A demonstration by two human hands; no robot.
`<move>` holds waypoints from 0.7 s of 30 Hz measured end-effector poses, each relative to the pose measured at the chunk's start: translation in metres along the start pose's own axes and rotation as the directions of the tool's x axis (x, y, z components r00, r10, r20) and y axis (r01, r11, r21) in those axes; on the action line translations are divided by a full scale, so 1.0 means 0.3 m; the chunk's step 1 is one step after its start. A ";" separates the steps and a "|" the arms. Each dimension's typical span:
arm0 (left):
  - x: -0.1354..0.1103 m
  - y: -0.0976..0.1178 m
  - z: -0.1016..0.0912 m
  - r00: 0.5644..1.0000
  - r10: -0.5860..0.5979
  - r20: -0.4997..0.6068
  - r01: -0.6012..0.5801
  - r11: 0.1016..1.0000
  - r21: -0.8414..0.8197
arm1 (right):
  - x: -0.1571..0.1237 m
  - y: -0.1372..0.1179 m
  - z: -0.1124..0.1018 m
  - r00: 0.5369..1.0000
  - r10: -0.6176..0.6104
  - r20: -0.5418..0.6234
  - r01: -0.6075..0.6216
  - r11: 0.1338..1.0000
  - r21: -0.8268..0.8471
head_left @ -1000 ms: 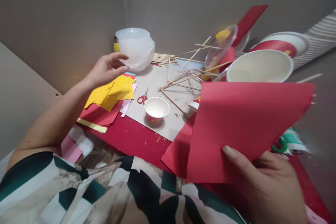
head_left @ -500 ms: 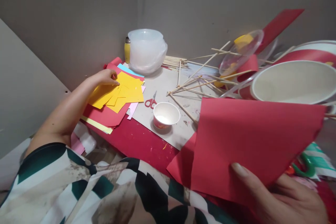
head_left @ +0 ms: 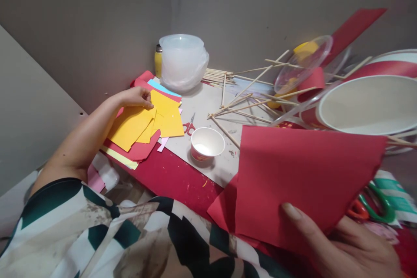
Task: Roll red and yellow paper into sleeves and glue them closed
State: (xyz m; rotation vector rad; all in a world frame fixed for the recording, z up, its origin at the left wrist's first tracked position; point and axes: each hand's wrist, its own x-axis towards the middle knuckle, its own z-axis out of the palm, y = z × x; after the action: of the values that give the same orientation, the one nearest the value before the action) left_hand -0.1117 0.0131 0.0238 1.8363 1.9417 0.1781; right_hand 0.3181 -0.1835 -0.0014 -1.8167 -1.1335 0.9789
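Note:
In the head view, my right hand (head_left: 345, 243) grips a sheet of red paper (head_left: 302, 182), its thumb lying on top and the fingers underneath. A second red piece (head_left: 226, 204) shows behind the sheet's left edge. Over at the left, my left hand (head_left: 138, 97) is closed with its fingertips on the yellow paper pieces (head_left: 133, 126). These overlap on top of a stack of red sheets (head_left: 148, 150). A paper cup (head_left: 202, 152) with a white inside stands upright at mid-table, beside small red-handled scissors (head_left: 189, 127).
Stacked translucent plastic bowls (head_left: 182, 63) stand at the back by a yellow jar (head_left: 158, 61). Joined wooden sticks (head_left: 247, 106) spread across the board toward a large white-lined paper bucket (head_left: 325, 108). Green-handled scissors (head_left: 386, 208) lie at the right, partly hidden.
The yellow pieces have shifted and fanned apart under my left hand, which moved slightly right. The red sheet in my right hand has tilted and moved a little left and down.

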 end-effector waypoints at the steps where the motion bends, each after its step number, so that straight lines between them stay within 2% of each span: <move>1: 0.002 0.003 0.001 1.000 0.003 -0.004 -0.003 1.000 -0.008 | 0.002 0.004 -0.003 1.000 -0.001 0.004 0.001 1.000 -0.008; 3: 0.015 0.006 0.002 0.998 -0.025 -0.065 0.026 1.000 0.012 | 0.006 0.012 -0.007 1.000 -0.006 0.001 0.006 1.000 -0.026; 6: 0.052 0.003 0.002 0.968 -0.122 -0.217 0.150 0.981 0.119 | 0.013 0.023 -0.008 1.000 -0.019 -0.007 0.018 0.999 -0.044; 8: 0.080 0.000 0.001 0.951 -0.180 -0.252 0.230 0.955 0.186 | 0.017 0.028 -0.007 1.000 -0.028 -0.006 0.028 0.998 -0.053; 11: 0.110 -0.002 0.001 0.952 -0.228 -0.203 0.273 0.934 0.231 | 0.016 0.034 -0.006 0.999 -0.035 -0.015 0.034 0.998 -0.061; 14: 0.122 -0.002 0.002 0.964 -0.220 -0.149 0.250 0.943 0.221 | 0.011 0.036 -0.008 0.998 -0.050 -0.039 0.047 0.996 -0.073; 21: 0.115 -0.009 0.011 0.973 -0.174 -0.150 0.183 0.982 0.050 | 0.007 0.013 -0.004 0.991 -0.135 -0.018 0.132 0.985 -0.113</move>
State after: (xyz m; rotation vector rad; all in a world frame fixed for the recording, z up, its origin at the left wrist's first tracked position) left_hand -0.1129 0.0457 0.0116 1.7177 2.2252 0.1986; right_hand 0.3211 -0.1829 -0.0050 -1.8092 -1.2985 0.8269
